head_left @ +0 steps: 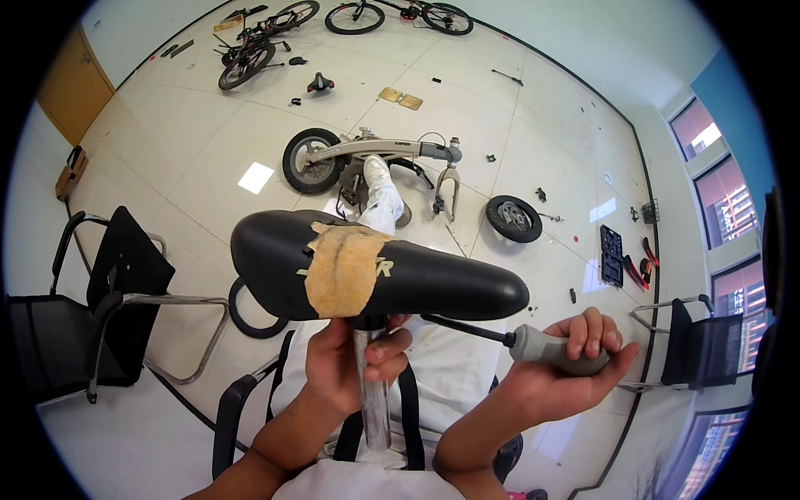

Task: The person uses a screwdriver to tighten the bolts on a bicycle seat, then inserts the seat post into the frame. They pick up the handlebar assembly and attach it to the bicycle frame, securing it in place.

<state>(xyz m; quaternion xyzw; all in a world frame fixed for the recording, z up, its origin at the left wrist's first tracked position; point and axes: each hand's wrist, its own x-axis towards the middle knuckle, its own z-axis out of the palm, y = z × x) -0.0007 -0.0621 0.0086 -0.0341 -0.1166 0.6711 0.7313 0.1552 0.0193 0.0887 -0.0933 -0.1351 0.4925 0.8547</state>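
One black bicycle seat (433, 283) is nearest the camera, held above the lap with its narrow end to the right. One torn tan patch (343, 271) covers its middle. One metal post (375, 417) extends from the underside toward the lower edge. Left hand (333, 367): fingers closed around the post, just below the seat. Right hand (562, 383): fingers wrapped around the grey handle of one hand tool (542, 346); the dark shaft runs to the seat's underside, where its tip is hidden.

Items on the floor (467, 100): one bicycle frame (379, 148) with one wheel fitted; one loose wheel (512, 218) to its right; one loose tyre (237, 311) at left; one second seat (319, 82); one black tool case (612, 255). Two bicycles lie farther off, a dark bicycle (247, 67) and another bicycle (354, 18) by the wall.

Surface: pale, glossy square tiles with dark edging. Room: white walls (608, 42), one wooden door (77, 79) at left, windows (727, 208) at right. One black chair (133, 262) stands left, one chair (696, 346) right.
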